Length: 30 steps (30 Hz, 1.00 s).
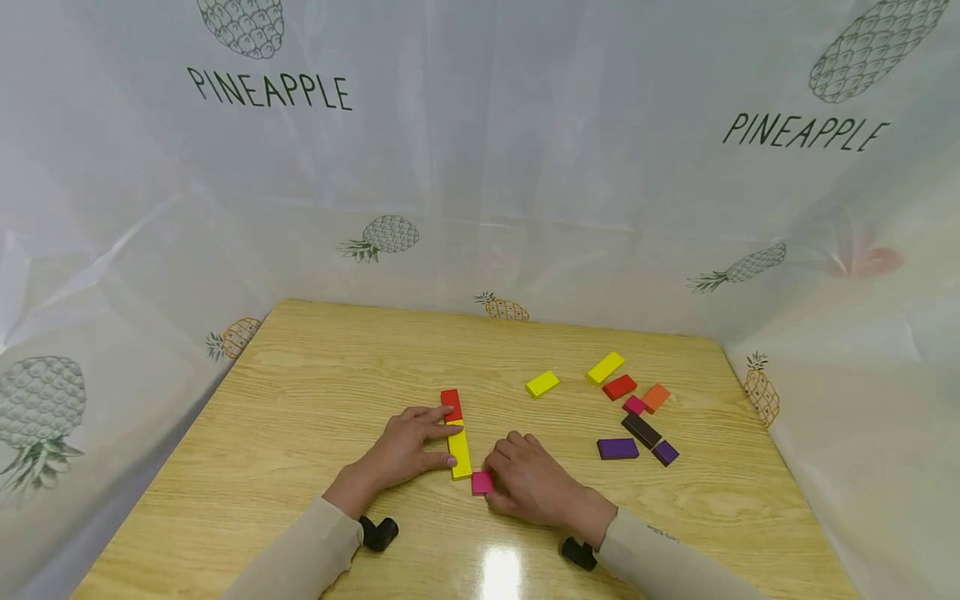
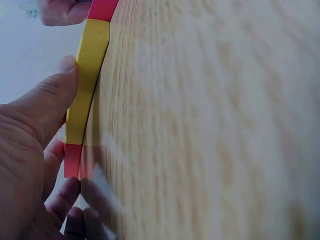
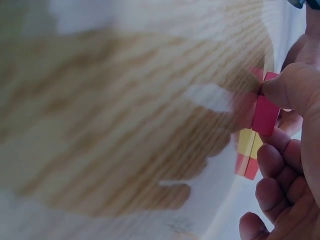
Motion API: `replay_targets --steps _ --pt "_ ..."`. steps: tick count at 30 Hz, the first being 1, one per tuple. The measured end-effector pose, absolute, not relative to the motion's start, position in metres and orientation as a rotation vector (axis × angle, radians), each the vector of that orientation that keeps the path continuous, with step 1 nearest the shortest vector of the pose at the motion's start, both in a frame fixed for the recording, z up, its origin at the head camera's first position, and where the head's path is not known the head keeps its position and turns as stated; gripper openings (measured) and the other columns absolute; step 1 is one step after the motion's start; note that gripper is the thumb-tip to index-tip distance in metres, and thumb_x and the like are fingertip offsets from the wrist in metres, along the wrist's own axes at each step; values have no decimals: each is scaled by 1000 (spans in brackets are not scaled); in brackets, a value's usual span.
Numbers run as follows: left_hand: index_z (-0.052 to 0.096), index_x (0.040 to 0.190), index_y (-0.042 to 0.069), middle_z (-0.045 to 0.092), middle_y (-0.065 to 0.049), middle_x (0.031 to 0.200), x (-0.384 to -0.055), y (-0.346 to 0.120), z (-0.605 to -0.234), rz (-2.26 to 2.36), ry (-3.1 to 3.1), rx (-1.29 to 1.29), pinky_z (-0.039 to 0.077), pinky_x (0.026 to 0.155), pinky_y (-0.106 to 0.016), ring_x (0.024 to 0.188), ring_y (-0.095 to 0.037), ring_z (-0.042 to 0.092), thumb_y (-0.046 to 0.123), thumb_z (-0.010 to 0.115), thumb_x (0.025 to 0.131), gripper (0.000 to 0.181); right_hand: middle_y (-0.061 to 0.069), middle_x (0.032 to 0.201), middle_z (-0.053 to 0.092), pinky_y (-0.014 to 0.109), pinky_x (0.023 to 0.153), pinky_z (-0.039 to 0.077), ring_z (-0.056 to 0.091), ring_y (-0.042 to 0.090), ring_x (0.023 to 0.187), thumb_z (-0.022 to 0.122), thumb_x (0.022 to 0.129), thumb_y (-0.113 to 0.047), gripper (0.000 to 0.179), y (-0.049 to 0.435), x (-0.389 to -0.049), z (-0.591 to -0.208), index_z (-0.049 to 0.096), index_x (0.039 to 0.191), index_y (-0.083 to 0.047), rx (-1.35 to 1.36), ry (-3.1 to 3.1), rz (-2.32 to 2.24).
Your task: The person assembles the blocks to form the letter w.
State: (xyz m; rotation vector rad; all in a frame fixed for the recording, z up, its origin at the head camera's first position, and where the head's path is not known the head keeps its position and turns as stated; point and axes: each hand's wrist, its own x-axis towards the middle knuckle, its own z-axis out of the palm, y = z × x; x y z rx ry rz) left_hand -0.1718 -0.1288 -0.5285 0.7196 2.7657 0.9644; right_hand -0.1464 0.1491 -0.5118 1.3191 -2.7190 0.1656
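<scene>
A yellow block [image 1: 461, 454] and a red block [image 1: 451, 402] lie end to end on the table, the red one farther away. My left hand [image 1: 408, 446] rests against this row, its thumb touching the side of the yellow block [image 2: 90, 90] and its other fingers by the red block [image 2: 72, 160]. At the near end of the row, my right hand [image 1: 528, 479] pinches a small pink block [image 1: 482, 483] between thumb and fingers. That pink block [image 3: 266, 114] appears to touch the yellow block's end in the left wrist view.
Right of the hands lie yellow blocks [image 1: 604, 367], a red [image 1: 619, 387], an orange [image 1: 656, 398], a pink [image 1: 634, 405], a dark brown [image 1: 641, 430] and purple blocks [image 1: 618, 449]. A pineapple-print curtain [image 1: 480, 167] hangs around the wooden table [image 1: 337, 350].
</scene>
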Motion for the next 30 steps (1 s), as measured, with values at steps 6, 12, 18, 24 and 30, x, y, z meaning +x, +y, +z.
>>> replay_targets --steps 6,12,18,24,30 --pt "70 142 25 44 -1 167 -171 -129 -529 972 2752 712 28 118 -65 150 -34 38 48 78 93 55 -8 103 63 28 81 39 48 11 93 74 95 -42 27 150 -146 -511 71 109 -19 1319 -2724 167" --pt "70 142 26 45 -1 166 -172 -128 -530 964 2762 719 28 118 -65 151 -35 38 49 78 93 55 -8 102 63 27 80 39 48 11 92 76 93 -40 26 150 -146 -512 71 107 -19 1317 -2697 176" --pt "70 142 26 46 -1 166 -172 -129 -531 952 2770 707 29 117 -66 150 -35 39 49 78 93 55 -8 104 63 27 81 40 48 11 94 73 95 -42 27 149 -146 -513 71 110 -19 1320 -2742 179" --pt "70 142 27 46 0 166 -171 -129 -530 950 2770 708 29 118 -66 150 -35 39 50 78 93 55 -8 104 63 28 81 40 49 11 94 73 95 -41 26 148 -146 -513 71 109 -19 1310 -2743 181" --pt "69 143 26 45 0 166 -173 -129 -529 944 2771 713 28 118 -66 150 -35 39 49 78 93 56 -7 103 63 28 81 41 49 11 94 74 94 -40 26 149 -147 -512 71 108 -19 1314 -2711 179"
